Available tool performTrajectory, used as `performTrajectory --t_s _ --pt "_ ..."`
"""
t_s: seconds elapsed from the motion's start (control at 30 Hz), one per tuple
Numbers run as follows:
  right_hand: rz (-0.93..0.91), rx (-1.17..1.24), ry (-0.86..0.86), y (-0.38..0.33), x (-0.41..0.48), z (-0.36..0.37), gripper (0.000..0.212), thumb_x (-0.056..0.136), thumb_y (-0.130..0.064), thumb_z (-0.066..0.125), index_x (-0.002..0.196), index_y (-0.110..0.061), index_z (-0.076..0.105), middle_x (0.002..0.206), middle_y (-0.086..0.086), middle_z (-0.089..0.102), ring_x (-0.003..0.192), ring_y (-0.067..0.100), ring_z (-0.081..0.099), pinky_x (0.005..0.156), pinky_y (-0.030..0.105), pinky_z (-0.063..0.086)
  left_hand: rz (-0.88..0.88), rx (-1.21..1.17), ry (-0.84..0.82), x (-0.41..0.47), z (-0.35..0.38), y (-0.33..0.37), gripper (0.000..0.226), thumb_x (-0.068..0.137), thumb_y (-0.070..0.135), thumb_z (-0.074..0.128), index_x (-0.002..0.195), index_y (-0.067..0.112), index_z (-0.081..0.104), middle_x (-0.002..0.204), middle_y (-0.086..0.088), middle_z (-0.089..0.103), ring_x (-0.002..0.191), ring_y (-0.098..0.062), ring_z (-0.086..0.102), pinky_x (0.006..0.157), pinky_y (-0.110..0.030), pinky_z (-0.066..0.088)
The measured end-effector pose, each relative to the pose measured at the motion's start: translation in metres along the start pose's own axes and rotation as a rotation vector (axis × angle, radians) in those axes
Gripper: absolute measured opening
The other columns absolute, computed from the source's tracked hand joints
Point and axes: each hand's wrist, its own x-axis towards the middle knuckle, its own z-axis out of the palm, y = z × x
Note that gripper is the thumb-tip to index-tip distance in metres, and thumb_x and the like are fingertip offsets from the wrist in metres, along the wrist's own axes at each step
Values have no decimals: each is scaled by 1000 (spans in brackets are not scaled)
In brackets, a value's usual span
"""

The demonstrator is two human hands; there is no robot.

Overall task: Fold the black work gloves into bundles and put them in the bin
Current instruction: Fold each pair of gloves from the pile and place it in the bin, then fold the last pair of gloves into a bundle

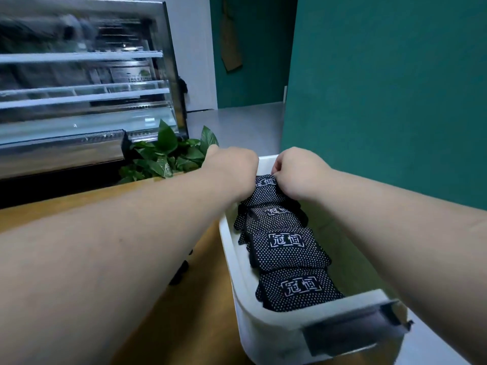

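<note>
A long white bin (232, 262) sits at the right end of a wooden table. Inside it lies a row of several folded black glove bundles with white dots and white lettering; the nearest bundle (297, 288) is at the front. Both hands reach over the far end of the bin. My left hand (232, 167) and my right hand (297, 172) have curled fingers that grip the farthest glove bundle (264, 192), which lies at the bin's back wall. The fingertips of both hands are hidden behind the knuckles.
A wooden table (42, 209) runs under my left arm. A leafy green plant (163, 156) stands just left of the bin's far end. Behind it is a glass display fridge (84, 88). A green wall (382, 101) rises to the right. Small dark pieces (181, 272) lie beside the bin.
</note>
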Motion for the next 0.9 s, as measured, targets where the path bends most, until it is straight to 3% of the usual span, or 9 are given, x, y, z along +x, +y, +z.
performTrajectory --t_s 0.1,0.23,0.3,0.4,0.5,0.63,0.7,0.77,0.9 --pt "-68 -77 58 1 -1 3 16 84 -9 52 86 -13 68 85 7 68 81 30 64 71 36 56 5 100 107 -4 -4 1 11 86 25 61 83 22 50 78 1 46 87 -28 50 76 -35 26" --pt "-110 -204 125 -3 -5 -3 14 82 -10 52 86 -14 65 87 5 61 80 30 58 61 30 42 -1 89 96 -5 -5 0 26 87 26 64 68 15 48 68 4 42 76 -26 48 71 -33 29" --pt "-100 -202 57 -3 -7 -4 21 78 -10 50 84 -16 69 82 6 65 77 30 61 57 27 42 2 4 24 -2 -5 -3 5 84 20 62 79 20 64 68 4 49 76 -25 52 70 -32 33" --pt "-118 -214 -43 -2 -10 -9 25 73 -6 48 81 -13 70 76 7 66 76 30 63 53 27 42 28 -54 -65 -4 -10 -4 25 76 12 58 95 23 70 82 4 62 85 -25 58 74 -33 36" --pt "-129 -174 -29 -2 -11 -22 31 77 -4 50 92 -15 75 89 5 72 87 28 67 70 34 57 17 -132 -48 -7 -20 -6 29 76 11 55 97 23 72 92 2 67 90 -25 62 77 -32 46" --pt "-156 -110 -1 -6 -20 -48 41 86 -4 47 112 -23 74 111 -1 73 105 23 65 90 36 55 -42 -339 15 -24 -44 -28 34 79 9 51 97 25 74 95 3 67 97 -24 61 86 -34 54" --pt "-148 -59 24 -10 -27 -57 42 87 -4 44 106 -26 74 109 -2 73 104 22 65 90 36 55 -78 -435 65 -35 -48 -37 31 80 10 50 94 26 73 92 4 66 94 -22 60 78 -28 50" --pt "-143 -5 58 -22 -40 -66 37 84 -3 43 86 -28 71 99 -5 74 97 21 65 86 35 56 -115 -493 99 -54 -52 -47 24 85 13 53 92 26 73 92 5 67 88 -19 59 71 -25 42" --pt "-217 51 102 -67 -86 -75 26 79 -2 43 71 -14 64 71 0 64 71 23 58 61 30 48 -189 -578 117 -113 -55 -72 19 93 28 54 90 25 72 89 10 69 80 -10 60 66 -25 41"
